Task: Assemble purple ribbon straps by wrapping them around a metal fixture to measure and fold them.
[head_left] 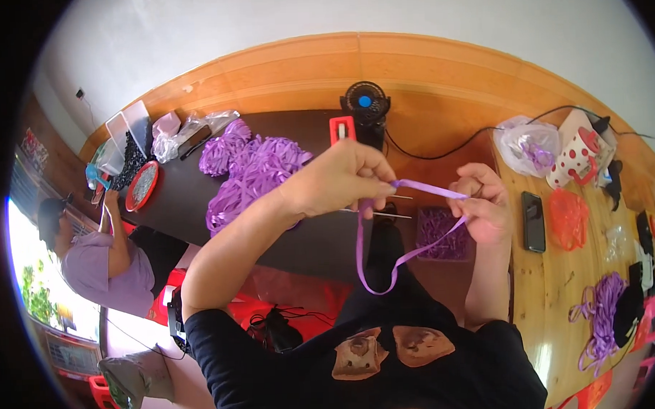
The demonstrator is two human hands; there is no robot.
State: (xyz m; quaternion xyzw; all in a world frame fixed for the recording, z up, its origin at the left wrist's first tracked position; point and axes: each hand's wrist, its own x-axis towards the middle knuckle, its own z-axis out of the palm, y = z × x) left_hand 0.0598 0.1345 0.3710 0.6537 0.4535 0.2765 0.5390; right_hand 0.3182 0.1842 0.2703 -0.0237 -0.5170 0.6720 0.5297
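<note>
A narrow purple ribbon stretches between my two hands, and the rest of it hangs below in a loose loop. My left hand pinches one part between thumb and fingers. Another part is pinched by thumb and forefinger of my right hand, whose other fingers are curled apart. Beyond my left hand, a red holder with a metal piece stands at the dark table's edge. Thin metal rods stick out just below that hand. Under the ribbon, lower down, sits a bin of purple ribbon.
Heaps of purple ribbon cover part of the dark table, near a black fan. On the wooden table lie a phone, a red bag and a ribbon bundle. Another person sits at left.
</note>
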